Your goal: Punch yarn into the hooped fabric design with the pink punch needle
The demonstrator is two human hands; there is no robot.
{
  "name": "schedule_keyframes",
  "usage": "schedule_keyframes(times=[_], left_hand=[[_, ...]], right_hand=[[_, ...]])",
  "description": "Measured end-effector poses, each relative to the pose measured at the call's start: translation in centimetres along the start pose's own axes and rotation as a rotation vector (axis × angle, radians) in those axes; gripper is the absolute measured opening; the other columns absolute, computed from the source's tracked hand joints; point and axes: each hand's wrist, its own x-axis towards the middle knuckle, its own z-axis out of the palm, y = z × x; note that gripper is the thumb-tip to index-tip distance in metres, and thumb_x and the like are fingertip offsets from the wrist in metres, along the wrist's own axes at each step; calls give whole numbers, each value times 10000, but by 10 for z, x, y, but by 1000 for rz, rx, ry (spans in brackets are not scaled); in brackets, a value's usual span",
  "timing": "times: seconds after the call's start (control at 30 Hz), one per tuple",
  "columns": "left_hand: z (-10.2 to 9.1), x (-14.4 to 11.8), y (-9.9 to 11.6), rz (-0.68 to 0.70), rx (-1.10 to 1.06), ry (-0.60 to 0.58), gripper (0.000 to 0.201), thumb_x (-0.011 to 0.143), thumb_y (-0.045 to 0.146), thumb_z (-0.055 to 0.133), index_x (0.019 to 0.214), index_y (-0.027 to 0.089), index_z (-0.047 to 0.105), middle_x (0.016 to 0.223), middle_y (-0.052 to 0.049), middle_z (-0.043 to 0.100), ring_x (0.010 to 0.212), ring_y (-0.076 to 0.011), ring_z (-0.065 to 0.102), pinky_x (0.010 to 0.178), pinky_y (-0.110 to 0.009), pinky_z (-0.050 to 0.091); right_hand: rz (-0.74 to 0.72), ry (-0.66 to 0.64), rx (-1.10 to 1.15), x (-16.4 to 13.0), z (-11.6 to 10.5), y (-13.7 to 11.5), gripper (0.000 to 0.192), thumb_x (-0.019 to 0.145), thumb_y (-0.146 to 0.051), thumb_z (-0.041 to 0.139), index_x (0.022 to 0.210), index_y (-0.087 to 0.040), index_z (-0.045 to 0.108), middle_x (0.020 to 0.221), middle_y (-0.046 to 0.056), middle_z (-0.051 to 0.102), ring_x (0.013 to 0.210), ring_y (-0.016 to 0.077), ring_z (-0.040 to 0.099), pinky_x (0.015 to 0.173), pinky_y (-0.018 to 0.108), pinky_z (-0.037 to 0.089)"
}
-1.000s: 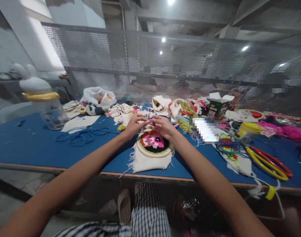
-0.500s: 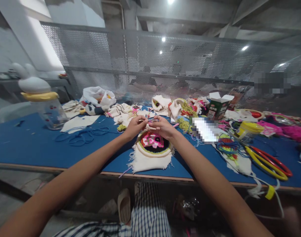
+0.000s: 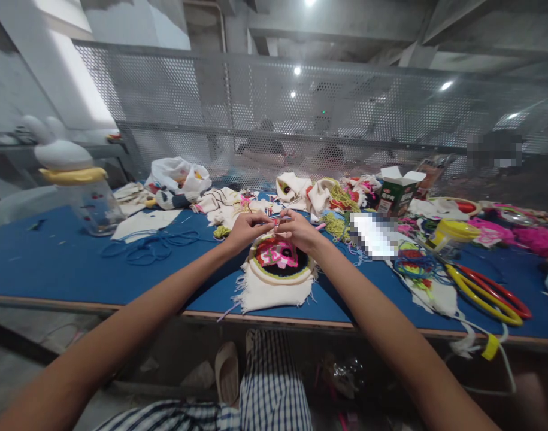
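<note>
My left hand [image 3: 251,230] and my right hand [image 3: 297,230] meet above the far edge of a round embroidery hoop [image 3: 280,280]. Fingers of both are pinched together at the tips around something thin and small, too fine to make out. Stretched in the hoop is cream cloth [image 3: 276,299] with frayed edges. Its stitched patch [image 3: 280,254] shows pink, white, red and black yarn with a yellow-green border. The hoop lies on the blue table; my right hand covers part of its far right side.
Blue yarn [image 3: 154,246] lies loose at left, near a rabbit-lidded jar [image 3: 87,191]. Along the back are cloth pieces [image 3: 229,203], green yarn [image 3: 336,226] and a green box [image 3: 396,194]. At right are a yellow tub [image 3: 453,236] and yellow and red hoops [image 3: 484,296].
My fingertips have drawn closer together, the left hand shifting slightly right. The hoop and cloth stay in place.
</note>
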Motion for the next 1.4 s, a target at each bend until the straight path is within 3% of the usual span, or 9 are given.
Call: schedule_keyframes(times=[0.23, 0.73, 1.03, 1.4], left_hand=[[1, 0, -2, 9, 51, -12, 221, 818, 318, 555, 838, 107, 615, 787, -18, 647, 709, -136, 615, 674, -317, 506], [3, -1, -4, 60, 227, -77, 203, 827, 301, 544, 821, 109, 610, 717, 5, 618, 609, -105, 584, 581, -264, 497], [3, -2, -3, 96, 259, -25, 240, 822, 337, 544, 845, 110, 618, 672, 14, 617, 534, -87, 561, 522, -236, 478], [2, -2, 0, 107, 260, -7, 225, 826, 323, 543, 811, 109, 613, 679, 11, 618, 566, -93, 577, 545, -244, 490]], right_hand=[[8, -5, -82, 2, -3, 1, 190, 865, -234, 506, 1019, -127, 538, 888, 24, 583, 670, 99, 572, 567, 246, 499], [8, 9, -225, 3, -4, 6, 208, 866, -231, 506, 1047, -130, 527, 903, 28, 584, 678, 103, 578, 573, 251, 505], [33, -55, -309, 3, -6, 6, 192, 867, -235, 505, 1023, -126, 534, 859, 17, 586, 631, 88, 568, 534, 228, 492], [41, -15, -313, 1, -5, 0, 198, 867, -245, 504, 1021, -126, 541, 895, 28, 590, 688, 107, 582, 589, 262, 506]])
